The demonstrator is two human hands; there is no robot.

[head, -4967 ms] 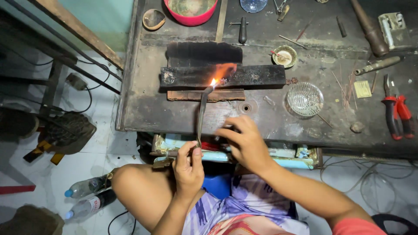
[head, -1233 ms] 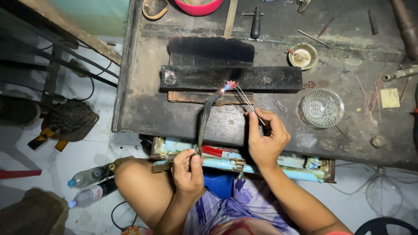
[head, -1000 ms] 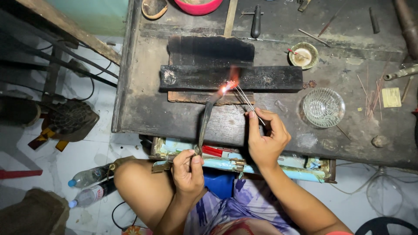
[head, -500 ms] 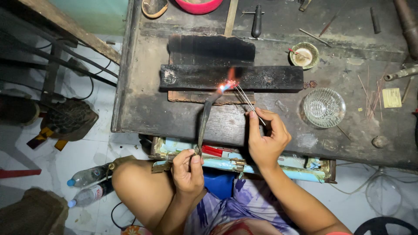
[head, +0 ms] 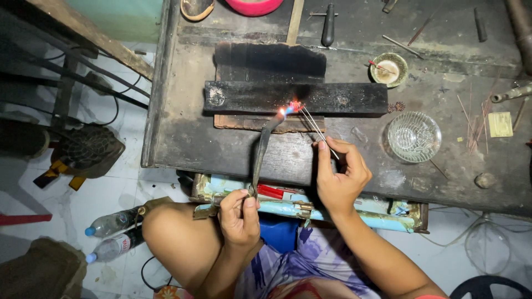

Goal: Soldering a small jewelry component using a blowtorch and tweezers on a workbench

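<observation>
Two hands: both closed, each gripping a tool, meeting at one glowing spot at frame centre.
Left hand [head: 239, 213]: lower centre, fist shut around the base of the torch [head: 260, 155]; curved dark tube rising toward the flame [head: 285, 111].
Right hand [head: 341, 177]: right of centre, fingers pinched on the tweezers [head: 316, 127]; thin metal legs slanting up-left, tips at the flame.
Workpiece [head: 296, 105]: tiny, glowing red-orange, on the front edge of the charred block [head: 338, 98]; too small to tell its shape.
Block: long, black, lying across the tabletop [head: 183, 144], a second burnt slab behind it, a thin wooden strip just in front.
Nearby right: small dish [head: 389, 69] with a red-tipped stick, glass bowl [head: 414, 137] below it, thin wires scattered further right.
Top edge: pink bowl [head: 254, 5], dark-handled tool beside it.
Lower left: two plastic bottles [head: 113, 232] on the floor beside a bare knee.
Doing it well, as a judgement: keep the flame tip on the piece, not on the tweezer legs; hold the torch wrist braced against the knee or drawer edge; keep the tweezer tips steady and light so the piece stays seated on the block; watch the glow for even colour; keep fingers well back from the hot end.
</observation>
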